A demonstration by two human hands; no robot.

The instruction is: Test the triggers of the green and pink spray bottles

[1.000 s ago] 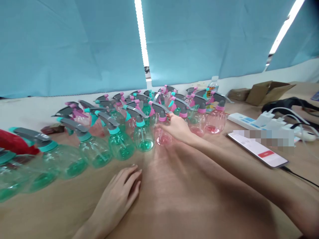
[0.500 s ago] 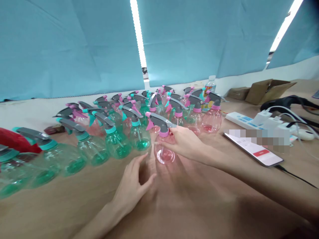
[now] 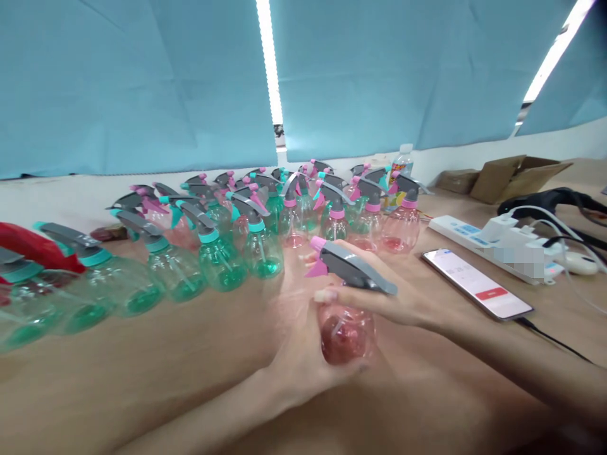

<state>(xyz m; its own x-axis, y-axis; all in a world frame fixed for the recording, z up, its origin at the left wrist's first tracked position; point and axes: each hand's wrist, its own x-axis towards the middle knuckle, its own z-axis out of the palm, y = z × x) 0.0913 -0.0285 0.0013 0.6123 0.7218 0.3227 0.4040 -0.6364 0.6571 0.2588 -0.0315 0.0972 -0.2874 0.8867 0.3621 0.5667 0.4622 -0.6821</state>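
Head view: pink spray bottle (image 3: 348, 338) stands roughly upright before you, apart from row of green spray bottles (image 3: 222, 265). Your right hand (image 3: 401, 300) is curled around neck, thumb across front beneath grey spray head (image 3: 353, 265). Your left hand (image 3: 303, 354) is part-open around lower left side, thumb along base; cannot tell whether it grips. Best: brace body low with left, hold neck snugly, spare trigger, avoid squeezing thin-looking plastic.

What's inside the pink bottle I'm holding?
Inside the pink bottle, a pale tube shows. Your right hand covers most of its neck; your left hand, part of its side.
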